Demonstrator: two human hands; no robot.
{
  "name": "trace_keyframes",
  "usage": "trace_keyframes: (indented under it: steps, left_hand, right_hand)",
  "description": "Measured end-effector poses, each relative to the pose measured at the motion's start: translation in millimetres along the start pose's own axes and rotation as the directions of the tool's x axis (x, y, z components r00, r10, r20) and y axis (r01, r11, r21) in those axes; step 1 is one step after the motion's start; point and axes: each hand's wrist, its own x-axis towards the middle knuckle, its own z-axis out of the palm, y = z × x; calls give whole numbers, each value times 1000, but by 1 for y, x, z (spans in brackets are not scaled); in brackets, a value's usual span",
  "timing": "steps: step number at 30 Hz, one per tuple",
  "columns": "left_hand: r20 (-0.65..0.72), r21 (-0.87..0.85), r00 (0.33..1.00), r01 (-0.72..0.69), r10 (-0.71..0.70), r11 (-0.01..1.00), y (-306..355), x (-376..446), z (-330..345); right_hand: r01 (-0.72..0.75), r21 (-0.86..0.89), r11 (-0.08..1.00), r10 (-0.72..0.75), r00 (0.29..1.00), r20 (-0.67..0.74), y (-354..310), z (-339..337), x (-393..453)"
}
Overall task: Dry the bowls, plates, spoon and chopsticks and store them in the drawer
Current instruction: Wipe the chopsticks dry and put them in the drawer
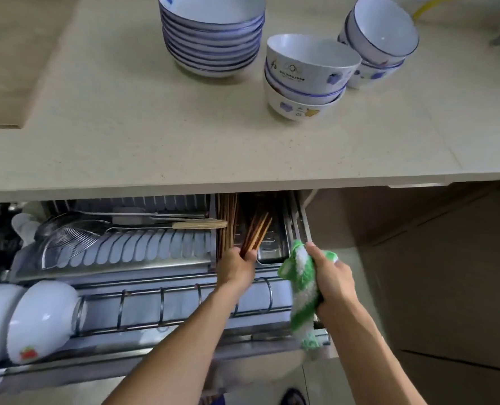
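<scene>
My left hand [238,266] grips a bundle of brown chopsticks [257,230], their tips pointing into the steel cutlery tray [275,252] at the right of the open drawer [167,361]. A green-and-white cloth [301,290] hangs from my right hand [330,276] over the drawer's right edge. More chopsticks [227,217] lie in the slot beside the tray. On the counter [126,135] stand a stack of blue-rimmed plates [212,36] and two stacks of bowls [307,74], [380,39]. Two white bowls [38,320] rest on edge in the drawer's front rack.
A metal strainer ladle [67,235] and a wooden-handled utensil [196,224] lie across the drawer's plate rack [143,247]. A cutting board [12,54] lies at the counter's left. A cabinet door [433,273] stands to the right of the drawer.
</scene>
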Motion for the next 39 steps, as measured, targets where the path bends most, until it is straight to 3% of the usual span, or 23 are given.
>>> trace_keyframes:
  steps: [9, 16, 26, 30, 35, 39]
  left_hand:
    - [-14, 58, 998, -53, 54, 997, 11, 61, 53]
    - [5, 212, 1000, 4, -5, 977, 25, 93, 68]
    - [61, 352, 980, -199, 190, 915, 25, 45, 41]
    - [101, 211, 931, -365, 351, 907, 37, -8, 20]
    - [260, -11, 851, -469, 456, 883, 80, -94, 5]
    - [267, -116, 819, -496, 508, 861, 115, -132, 19]
  right_hand:
    - [58, -16, 998, -57, 998, 32, 6, -10, 27]
    - [75, -2, 997, -74, 996, 51, 9, -20, 40]
    - [64, 38, 997, -67, 995, 79, -3, -25, 23]
    - [109, 22, 994, -111, 988, 111, -20, -36, 2]
    - [147, 53, 988, -153, 979, 138, -42, -64, -40]
    - [154, 96, 983, -170, 969, 181, -55, -106, -63]
